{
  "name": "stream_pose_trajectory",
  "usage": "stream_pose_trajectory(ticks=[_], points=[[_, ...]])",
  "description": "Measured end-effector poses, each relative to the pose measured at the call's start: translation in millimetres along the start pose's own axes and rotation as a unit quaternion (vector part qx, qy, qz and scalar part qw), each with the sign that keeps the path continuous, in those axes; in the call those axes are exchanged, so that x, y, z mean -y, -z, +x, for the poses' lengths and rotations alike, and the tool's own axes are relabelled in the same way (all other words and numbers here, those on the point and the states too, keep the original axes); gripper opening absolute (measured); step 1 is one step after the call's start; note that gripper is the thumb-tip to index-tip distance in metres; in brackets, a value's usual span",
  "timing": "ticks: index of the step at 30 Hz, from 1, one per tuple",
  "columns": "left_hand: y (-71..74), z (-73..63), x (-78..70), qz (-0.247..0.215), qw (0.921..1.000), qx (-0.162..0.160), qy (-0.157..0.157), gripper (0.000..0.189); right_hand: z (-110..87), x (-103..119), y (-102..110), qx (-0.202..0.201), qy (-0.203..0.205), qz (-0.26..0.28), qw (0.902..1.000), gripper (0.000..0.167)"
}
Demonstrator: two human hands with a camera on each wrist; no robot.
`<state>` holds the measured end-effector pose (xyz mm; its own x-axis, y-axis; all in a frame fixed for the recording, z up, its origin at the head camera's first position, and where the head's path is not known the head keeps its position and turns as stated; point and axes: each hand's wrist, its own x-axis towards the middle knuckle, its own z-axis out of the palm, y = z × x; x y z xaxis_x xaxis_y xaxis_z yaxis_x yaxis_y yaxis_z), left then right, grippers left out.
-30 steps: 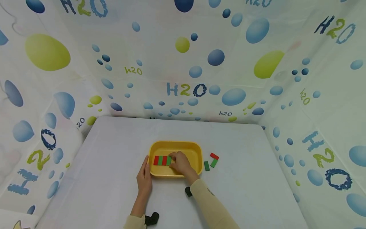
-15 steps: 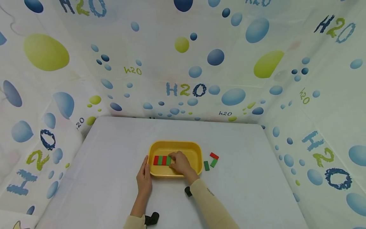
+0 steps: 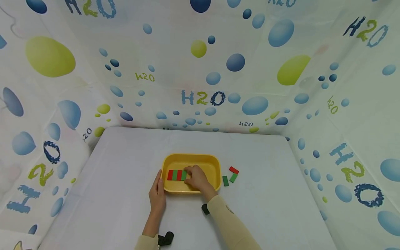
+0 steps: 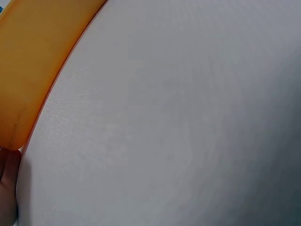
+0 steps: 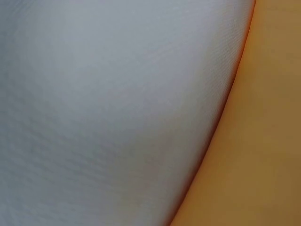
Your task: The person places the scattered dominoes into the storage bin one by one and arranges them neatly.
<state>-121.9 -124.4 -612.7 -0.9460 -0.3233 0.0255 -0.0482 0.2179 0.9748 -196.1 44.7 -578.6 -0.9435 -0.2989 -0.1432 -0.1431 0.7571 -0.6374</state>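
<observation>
A yellow tray [image 3: 191, 157] stands on the white table. Inside it, red and green blocks lie side by side in a row, starting with a red block [image 3: 170, 175] at the left. My right hand [image 3: 199, 178] reaches into the tray and pinches the green block [image 3: 183, 175] at the row's right end between thumb and fingers. My left hand [image 3: 157, 198] rests against the tray's left side, fingers extended. The left wrist view catches the tray's outer wall [image 4: 42, 56] and part of that hand [image 4: 7, 188]. Only the tray wall [image 5: 261, 141] and tabletop appear in the right wrist view.
Right of the tray lie a dark green block [image 3: 225, 181], a lighter green block [image 3: 233, 177] and a red block [image 3: 233, 170]. The table [image 3: 125, 180] is enclosed by a white sheet [image 3: 175, 80] with blue and green spots.
Both hands, the tray and the blocks hold their places. The view has shifted only very slightly.
</observation>
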Motion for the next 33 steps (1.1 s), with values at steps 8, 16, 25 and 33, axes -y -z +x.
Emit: stream_pose_trajectory(ticks=[8,16,25,33], points=[[0.7,0.0,-0.6,-0.002,1.0000,-0.002,-0.002,0.044,-0.6,-3,-1,-0.014,0.011,-0.002,0.9998,0.048],[1.2,0.0,0.6,-0.006,1.0000,0.003,-0.004,0.044,-6.3,-2,6,-0.063,0.018,0.057,0.9962,0.048],[1.0,-0.9,-1.6,-0.002,1.0000,0.005,0.005,0.045,-17.2,-1,24,-0.138,0.064,0.111,0.9821,0.045],[0.5,-1.7,-1.5,0.002,1.0000,0.004,0.006,0.045,-42.1,-13,59,-0.273,0.113,0.134,0.9459,0.044]])
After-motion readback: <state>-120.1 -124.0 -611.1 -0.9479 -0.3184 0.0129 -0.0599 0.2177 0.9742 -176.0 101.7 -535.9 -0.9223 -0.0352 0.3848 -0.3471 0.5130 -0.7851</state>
